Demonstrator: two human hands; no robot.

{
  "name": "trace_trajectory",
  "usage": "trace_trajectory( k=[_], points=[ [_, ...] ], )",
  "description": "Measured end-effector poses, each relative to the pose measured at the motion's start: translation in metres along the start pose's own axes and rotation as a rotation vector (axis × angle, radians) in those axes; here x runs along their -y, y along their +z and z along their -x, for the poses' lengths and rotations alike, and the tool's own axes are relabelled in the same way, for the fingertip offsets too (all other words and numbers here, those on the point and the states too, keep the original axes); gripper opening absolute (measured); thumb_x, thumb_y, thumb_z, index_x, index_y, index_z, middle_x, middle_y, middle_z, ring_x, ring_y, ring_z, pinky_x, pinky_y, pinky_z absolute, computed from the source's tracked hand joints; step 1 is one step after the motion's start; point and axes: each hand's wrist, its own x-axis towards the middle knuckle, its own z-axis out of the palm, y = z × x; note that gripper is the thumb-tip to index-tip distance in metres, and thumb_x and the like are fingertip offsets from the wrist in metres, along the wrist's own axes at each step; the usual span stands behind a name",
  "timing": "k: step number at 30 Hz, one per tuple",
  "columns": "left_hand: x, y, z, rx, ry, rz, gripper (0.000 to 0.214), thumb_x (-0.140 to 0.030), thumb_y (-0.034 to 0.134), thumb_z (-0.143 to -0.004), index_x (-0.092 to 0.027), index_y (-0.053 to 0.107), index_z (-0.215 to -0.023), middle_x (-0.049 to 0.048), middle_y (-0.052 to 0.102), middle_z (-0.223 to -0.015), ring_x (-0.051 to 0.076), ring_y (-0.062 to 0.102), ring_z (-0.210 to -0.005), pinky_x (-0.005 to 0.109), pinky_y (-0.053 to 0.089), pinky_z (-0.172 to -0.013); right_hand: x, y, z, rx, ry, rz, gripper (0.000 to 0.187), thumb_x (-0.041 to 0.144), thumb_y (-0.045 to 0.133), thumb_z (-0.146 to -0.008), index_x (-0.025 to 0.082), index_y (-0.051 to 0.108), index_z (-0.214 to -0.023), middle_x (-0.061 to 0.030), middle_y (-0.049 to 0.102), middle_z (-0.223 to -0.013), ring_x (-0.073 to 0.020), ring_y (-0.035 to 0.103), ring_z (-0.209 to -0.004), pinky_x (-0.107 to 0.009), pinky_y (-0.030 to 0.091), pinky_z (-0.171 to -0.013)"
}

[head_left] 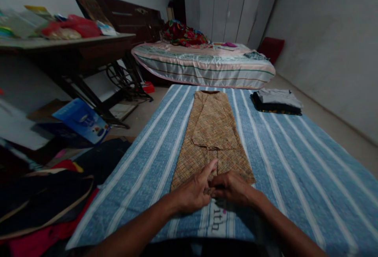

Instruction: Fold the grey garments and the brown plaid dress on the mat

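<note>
A tan checked shirt (214, 127) lies lengthwise in front of me with its sleeves folded in over the body. Its dark neckline is at the far end and its hem faces me. At the middle of that hem, my left hand (193, 190) rests with a digit stretched forward over the cloth and the others apart, partly under the edge. Right beside it, my right hand (233, 188) has its fingers bent together on the hem, pinching the fabric. The fingertips of both hands nearly meet, and some are hidden.
Beneath the shirt spreads a blue and white striped bedcover (147, 150). Folded clothes (277, 101) are stacked at its far right. A sewing-machine table (85, 44) stands at left, above a blue box (81, 121) and piled clothes (44, 198). Another bed (203, 64) is beyond.
</note>
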Motion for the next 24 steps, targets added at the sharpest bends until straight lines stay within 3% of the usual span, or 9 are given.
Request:
trace_trajectory(
  k=[9, 13, 18, 24],
  points=[
    [-0.0011, -0.0038, 0.0, 0.027, -0.003, 0.038, 0.094, -0.01, 0.055, -0.075, -0.025, 0.005, -0.153, 0.021, 0.038, -0.147, 0.013, 0.06, -0.08, 0.03, 0.046, -0.074, -0.0042, 0.0012, 0.0053, -0.013, -0.021, -0.001, 0.017, 0.033, 0.059, -0.086, 0.019, 0.069, -0.083, 0.0019, 0.061, -0.066, -0.0105, 0.054, -0.06, -0.022, 0.029, -0.055],
    [-0.0016, -0.0056, -0.0023, 0.037, 0.002, 0.029, 0.094, -0.012, 0.057, -0.076, -0.022, 0.005, -0.153, 0.0213, 0.04, -0.145, 0.023, 0.06, -0.101, 0.033, 0.046, -0.08, -0.0003, -0.0026, 0.0056, 0.015, -0.003, -0.04, 0.015, 0.032, 0.061, -0.085, 0.019, 0.068, -0.086, 0.0017, 0.063, -0.068, -0.011, 0.056, -0.062, -0.022, 0.03, -0.056],
    [-0.004, -0.0053, -0.002, 0.039, 0.022, 0.062, 0.092, -0.013, 0.058, -0.078, -0.026, 0.006, -0.153, 0.0176, 0.036, -0.149, 0.029, 0.045, -0.127, 0.035, 0.045, -0.087, -0.0002, -0.0031, 0.0043, 0.027, 0.0, -0.065, 0.017, 0.031, 0.059, -0.086, 0.019, 0.068, -0.094, 0.0023, 0.063, -0.071, -0.0107, 0.056, -0.062, -0.021, 0.031, -0.058],
    [-0.0063, -0.0047, -0.0006, 0.027, 0.003, 0.051, 0.091, -0.012, 0.057, -0.078, -0.026, 0.008, -0.153, 0.0179, 0.037, -0.149, 0.027, 0.055, -0.116, 0.036, 0.045, -0.087, -0.0043, 0.0008, 0.004, 0.026, -0.029, -0.037, 0.017, 0.031, 0.057, -0.088, 0.019, 0.069, -0.09, 0.0013, 0.065, -0.071, -0.0107, 0.056, -0.062, -0.022, 0.031, -0.057]
  ],
)
